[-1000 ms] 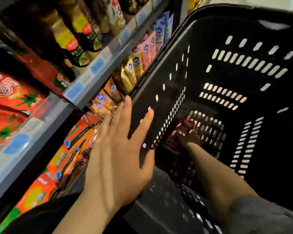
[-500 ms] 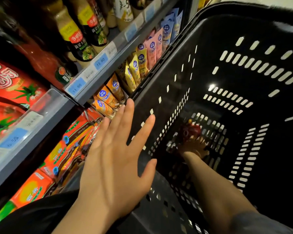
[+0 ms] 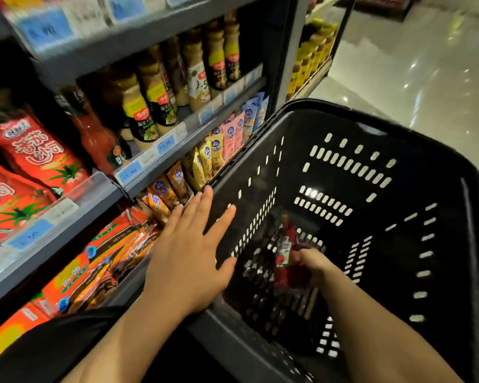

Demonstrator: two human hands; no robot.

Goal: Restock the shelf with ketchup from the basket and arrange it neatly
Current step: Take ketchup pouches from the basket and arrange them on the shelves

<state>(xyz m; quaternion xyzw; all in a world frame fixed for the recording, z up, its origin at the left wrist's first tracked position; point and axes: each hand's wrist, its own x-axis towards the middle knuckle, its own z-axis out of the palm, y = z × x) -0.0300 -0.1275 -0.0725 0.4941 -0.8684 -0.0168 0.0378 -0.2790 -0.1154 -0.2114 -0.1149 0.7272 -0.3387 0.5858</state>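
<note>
Deep inside the black basket [image 3: 393,172], near its slotted floor, the right hand [image 3: 314,265] is closed around a red ketchup bottle [image 3: 286,252]. Fingers wrap the lower body of the bottle; its label faces the camera. The bottle's long axis runs roughly upright, tilted slightly, with the cap end pointing up and toward the far wall of the basket and the base end hidden in the hand. Dark red items lie under the hand on the basket floor; they are too dim to identify.

The left hand [image 3: 188,258] lies flat with fingers spread over the near-left rim of the basket, holding nothing. Its fingertips [image 3: 206,192] reach toward the shelf [image 3: 67,233] just beside the basket.

On the shelf, red ketchup pouches [image 3: 31,153] stand on the left. A red bottle [image 3: 94,136] stands upright next to them, and dressing bottles [image 3: 150,106] stand to its right. Small sachets [image 3: 213,150] fill the tier below.
</note>
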